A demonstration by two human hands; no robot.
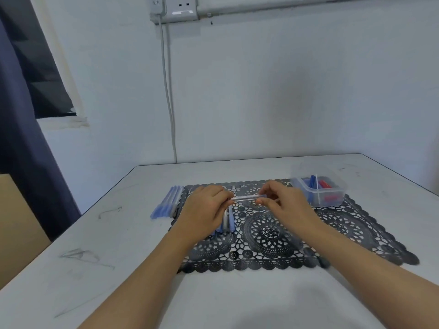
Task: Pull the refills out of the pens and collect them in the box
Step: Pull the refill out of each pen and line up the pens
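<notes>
The pen (244,198) hangs level over the mat (344,229), its 2 ends in the grip of the left hand (204,207) and the pinching right hand (282,201); pull straight apart, never bending, beside the box (332,198).

Even, cool indoor light, soft shadow at the bottom, slight overall blur, wide-angle bending at the edges.

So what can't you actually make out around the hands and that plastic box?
Head view only:
1. Both ends of the clear pen, covered by the left hand and right hand; refill progress unknowable.
2. The pens below the left hand, partly hidden by it; count unclear.
3. What lies in the box, blurred behind its frosted wall.
</notes>
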